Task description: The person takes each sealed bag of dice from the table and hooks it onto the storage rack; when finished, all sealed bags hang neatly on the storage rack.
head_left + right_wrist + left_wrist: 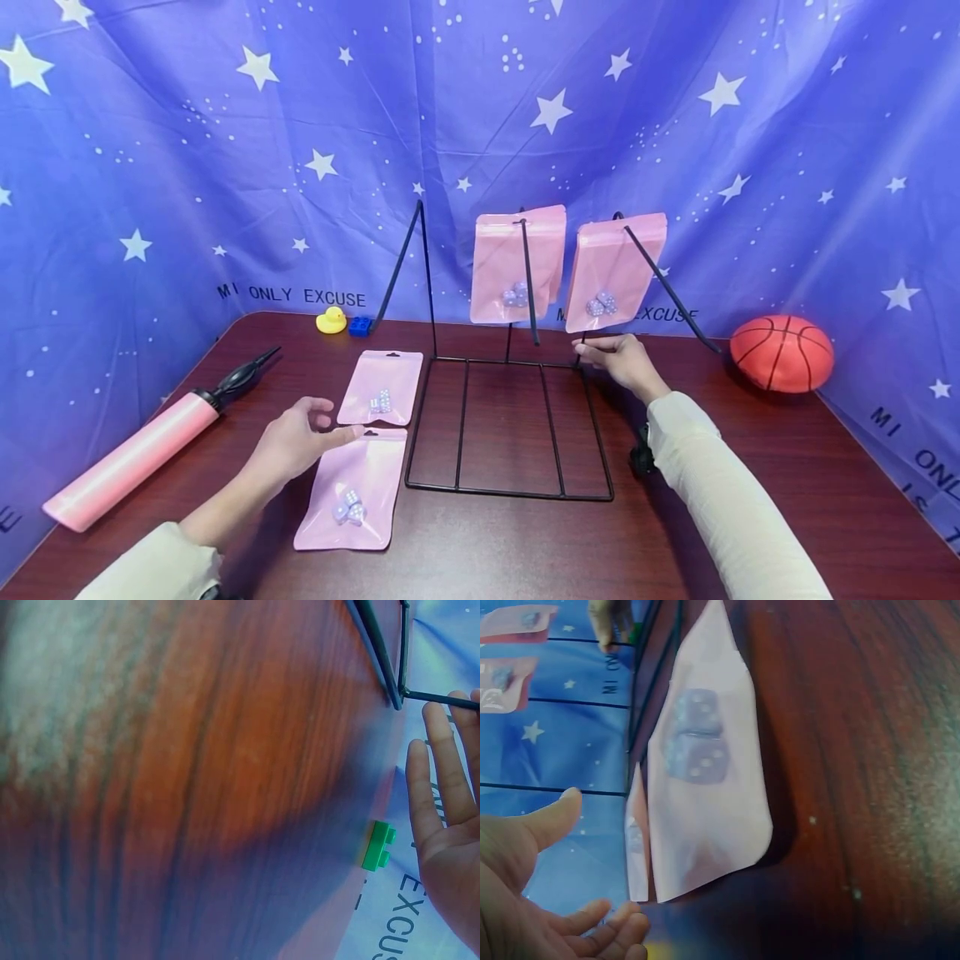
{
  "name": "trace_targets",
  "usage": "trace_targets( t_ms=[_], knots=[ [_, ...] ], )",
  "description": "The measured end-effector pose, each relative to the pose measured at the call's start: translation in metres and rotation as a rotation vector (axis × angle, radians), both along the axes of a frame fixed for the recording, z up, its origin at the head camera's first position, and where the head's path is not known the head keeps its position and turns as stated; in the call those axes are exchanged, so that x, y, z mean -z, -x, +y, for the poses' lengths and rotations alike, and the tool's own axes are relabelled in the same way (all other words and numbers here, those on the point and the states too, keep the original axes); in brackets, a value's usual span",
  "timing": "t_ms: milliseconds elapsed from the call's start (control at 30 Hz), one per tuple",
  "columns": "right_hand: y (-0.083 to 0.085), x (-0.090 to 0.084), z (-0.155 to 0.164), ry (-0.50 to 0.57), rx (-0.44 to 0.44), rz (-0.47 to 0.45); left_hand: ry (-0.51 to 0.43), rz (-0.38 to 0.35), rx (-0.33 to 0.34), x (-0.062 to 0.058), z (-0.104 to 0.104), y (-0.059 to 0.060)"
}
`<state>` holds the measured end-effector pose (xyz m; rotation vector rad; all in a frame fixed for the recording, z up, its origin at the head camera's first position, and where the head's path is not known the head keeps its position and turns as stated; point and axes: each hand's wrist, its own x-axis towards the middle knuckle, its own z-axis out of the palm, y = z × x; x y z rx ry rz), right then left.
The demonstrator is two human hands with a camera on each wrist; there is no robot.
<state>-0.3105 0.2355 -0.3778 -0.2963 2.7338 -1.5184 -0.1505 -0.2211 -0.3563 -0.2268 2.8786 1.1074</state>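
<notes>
Left hand (294, 442): fingers (607, 926) relaxed and spread, holding nothing, poised just above the top edge of the near pink dice pouch (349, 490), which lies flat on the wooden surface (750, 500). A second flat pouch (381, 387) lies just behind it. Right hand (618, 358): fingers (439, 761) straight, tips at the rear right corner of the black wire rack (510, 425), below the right hanging pouch (613, 271); a left hanging pouch (516, 265) hangs beside it. Green brick (378, 845) near the right palm.
</notes>
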Motion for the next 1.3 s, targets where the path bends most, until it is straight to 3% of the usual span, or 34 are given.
trace_targets(
  t_ms=[233,467,700,967,1300],
  knots=[
    [0.0,0.0,0.0,0.012,0.012,0.0,0.156,-0.116,0.039,0.006,0.004,0.0],
    [0.0,0.0,0.001,0.02,0.0,0.007,0.255,-0.124,0.03,0.012,0.01,0.002],
    [0.0,0.0,0.0,0.025,0.003,-0.008,0.276,-0.131,0.011,0.015,0.01,0.002],
    [0.0,0.0,0.001,-0.001,0.008,-0.005,0.237,-0.123,0.044,0.014,0.003,0.002],
    [0.001,0.0,0.0,0.009,0.005,-0.013,-0.051,-0.157,0.075,0.005,-0.008,0.002]
  ],
)
